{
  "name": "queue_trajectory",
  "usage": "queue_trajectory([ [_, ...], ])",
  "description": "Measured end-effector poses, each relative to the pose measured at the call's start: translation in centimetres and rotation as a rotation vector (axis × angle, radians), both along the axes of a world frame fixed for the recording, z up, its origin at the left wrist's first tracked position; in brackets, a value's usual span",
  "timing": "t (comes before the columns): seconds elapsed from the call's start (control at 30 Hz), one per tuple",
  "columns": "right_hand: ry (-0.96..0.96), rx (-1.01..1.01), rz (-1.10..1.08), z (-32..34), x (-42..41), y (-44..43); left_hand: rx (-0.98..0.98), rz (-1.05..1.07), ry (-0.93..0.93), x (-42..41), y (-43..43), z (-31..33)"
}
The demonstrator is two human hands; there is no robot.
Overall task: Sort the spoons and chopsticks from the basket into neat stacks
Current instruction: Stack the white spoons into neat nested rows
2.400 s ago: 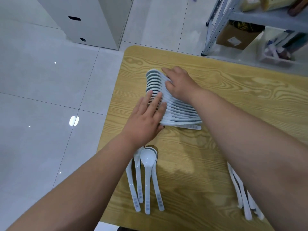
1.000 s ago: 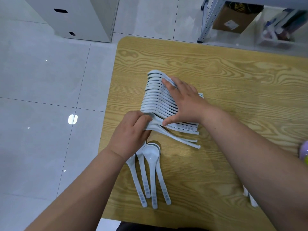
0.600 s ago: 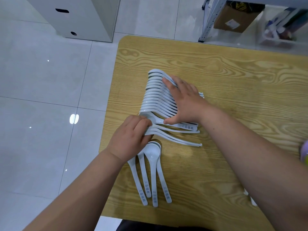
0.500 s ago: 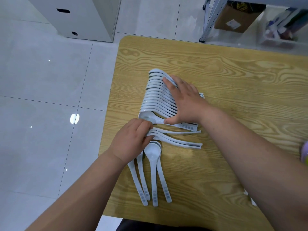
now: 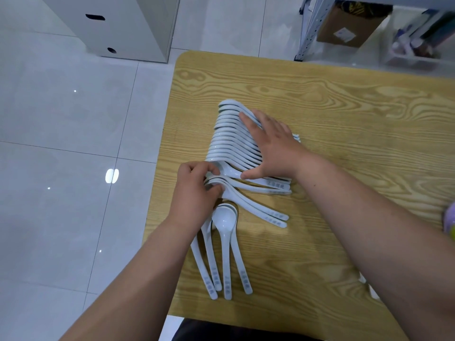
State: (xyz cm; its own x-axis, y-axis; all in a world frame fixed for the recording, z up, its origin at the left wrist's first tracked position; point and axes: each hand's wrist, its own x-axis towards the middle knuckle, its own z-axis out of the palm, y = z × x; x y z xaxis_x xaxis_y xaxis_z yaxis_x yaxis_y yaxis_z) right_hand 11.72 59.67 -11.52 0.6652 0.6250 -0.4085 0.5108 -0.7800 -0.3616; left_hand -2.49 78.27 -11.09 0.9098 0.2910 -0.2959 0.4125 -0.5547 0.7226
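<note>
**Spoons point(image 5: 221, 153) in three lots on the tabletop point(image 5: 357, 99), a hand on two of them**

All the white spoons in view lie on the left part of the wooden tabletop. The largest lot is a long row of nested spoons point(image 5: 227, 134), with the bowls to the left, overlapping one after another, and the handles running off to the right. The right hand point(image 5: 273, 146) lies flat on top of this row. Its fingers are straight and spread over the handles, and its thumb is stretched out against the handle of the nearest spoon. It presses down and grips nothing.

Just beside the near end of the row, the left hand point(image 5: 194, 193) has its fingers curled round the bowls of a small bunch of spoons point(image 5: 258, 207). Their handles fan out to the right, with the printed ends apart from those of the row.

Nearer the front edge, partly under the left wrist, lies a group of spoons point(image 5: 224, 222), bowls up and handles pointing back towards the person. Some white handles point(image 5: 364, 279) show from under the right forearm, but I cannot tell how many.

A blurred purple and green thing point(image 5: 450, 222) sits at the right edge of the view. Beyond the tabletop are a tiled floor point(image 5: 61, 119), a white cabinet point(image 5: 128, 23) and a metal rack point(image 5: 307, 33) holding a cardboard box point(image 5: 347, 28).
</note>
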Motion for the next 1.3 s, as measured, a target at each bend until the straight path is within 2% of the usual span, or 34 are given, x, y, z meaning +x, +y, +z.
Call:
queue_trajectory([
  [0.1, 0.028, 0.018, -0.011, 0.1, 0.1, -0.1, -0.024, 0.018, -0.008, 0.2, 0.1, -0.1],
  [0.23, 0.059, 0.014, -0.009, 0.1, 0.2, -0.3, 0.004, -0.062, -0.093, -0.2, 0.6, -0.5],
  [0.33, 0.053, 0.014, -0.009, 0.1, 0.1, -0.3, 0.075, -0.188, -0.184, -0.8, 1.2, -1.0],
  [0.5, 0.027, 0.016, -0.003, 0.0, 0.1, -0.3, 0.222, -0.276, -0.210, -1.3, 1.5, -1.6],
  [0.6, 0.041, 0.059, -0.039, 0.1, 0.1, -0.4, 0.297, -0.379, -0.318, -1.0, 1.8, -2.0],
  [0.8, 0.057, 0.091, -0.089, 0.5, 0.0, 0.2, 0.442, -0.373, -0.490, -0.3, 1.3, -2.7],
  [1.07, -0.009, -0.122, 0.060, 0.7, -1.4, 0.0, 0.474, -0.405, -0.463, 0.0, 1.3, -2.8],
  [1.3, -0.019, -0.091, 0.035, 0.2, -1.5, 0.0, 0.519, -0.449, -0.470, 0.0, 1.2, -2.6],
])
